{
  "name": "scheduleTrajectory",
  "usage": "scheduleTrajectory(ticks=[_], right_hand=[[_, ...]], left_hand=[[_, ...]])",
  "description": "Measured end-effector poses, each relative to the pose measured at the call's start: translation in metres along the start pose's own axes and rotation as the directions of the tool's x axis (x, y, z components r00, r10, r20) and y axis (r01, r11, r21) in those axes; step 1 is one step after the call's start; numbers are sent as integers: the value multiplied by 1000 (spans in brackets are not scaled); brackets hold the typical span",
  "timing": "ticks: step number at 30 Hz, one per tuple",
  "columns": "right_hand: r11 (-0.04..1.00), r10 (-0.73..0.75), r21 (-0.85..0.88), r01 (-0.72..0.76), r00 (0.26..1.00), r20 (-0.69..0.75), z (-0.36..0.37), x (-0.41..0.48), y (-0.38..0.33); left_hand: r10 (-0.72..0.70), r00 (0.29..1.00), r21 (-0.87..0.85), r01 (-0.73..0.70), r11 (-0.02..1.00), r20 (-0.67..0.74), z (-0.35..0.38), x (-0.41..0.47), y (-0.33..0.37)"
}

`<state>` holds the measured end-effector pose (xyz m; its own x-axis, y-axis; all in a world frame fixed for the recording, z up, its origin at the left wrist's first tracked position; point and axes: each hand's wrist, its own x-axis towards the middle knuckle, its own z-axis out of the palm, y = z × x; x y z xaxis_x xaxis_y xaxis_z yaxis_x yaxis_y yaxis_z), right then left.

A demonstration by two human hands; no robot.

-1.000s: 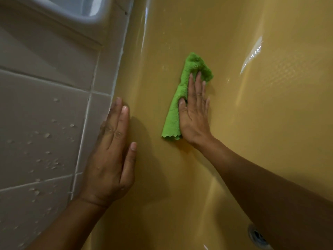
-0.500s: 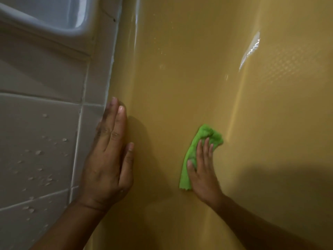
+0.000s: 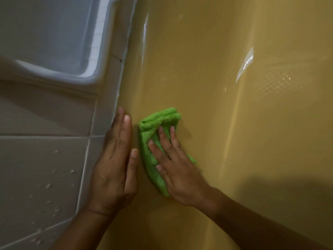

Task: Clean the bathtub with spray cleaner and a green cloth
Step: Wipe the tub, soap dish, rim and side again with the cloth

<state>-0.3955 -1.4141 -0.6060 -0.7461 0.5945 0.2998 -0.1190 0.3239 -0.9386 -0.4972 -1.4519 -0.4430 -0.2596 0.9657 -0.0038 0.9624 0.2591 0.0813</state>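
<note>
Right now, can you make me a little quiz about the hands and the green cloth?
1. True or false: the right hand presses the green cloth flat against the yellow bathtub with straight fingers.
2. Where is the left hand? A: on top of the cloth. B: flat on the tub's edge, beside the cloth. C: up in the air.
3. Fill in: the water drops sit on the grey wall ____.

Key: 1 true. 2 B. 3 tiles.
</note>
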Motion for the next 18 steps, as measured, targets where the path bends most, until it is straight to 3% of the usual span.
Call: scheduleTrajectory(ticks=[8,14,18], right_hand=[[999,-10,-44,4,992,-127,-45,84,4],[987,161,17,-163,952,-260,-65,129,32],[941,337,125,-313,888,-314,-79,146,67]], left_hand=[[5,1000,-8,-5,1000,-13,3,25,-1],[27,1000,14,-28,1000,15,2,39,0],[20,1000,22,-21,1000,22,2,47,3]])
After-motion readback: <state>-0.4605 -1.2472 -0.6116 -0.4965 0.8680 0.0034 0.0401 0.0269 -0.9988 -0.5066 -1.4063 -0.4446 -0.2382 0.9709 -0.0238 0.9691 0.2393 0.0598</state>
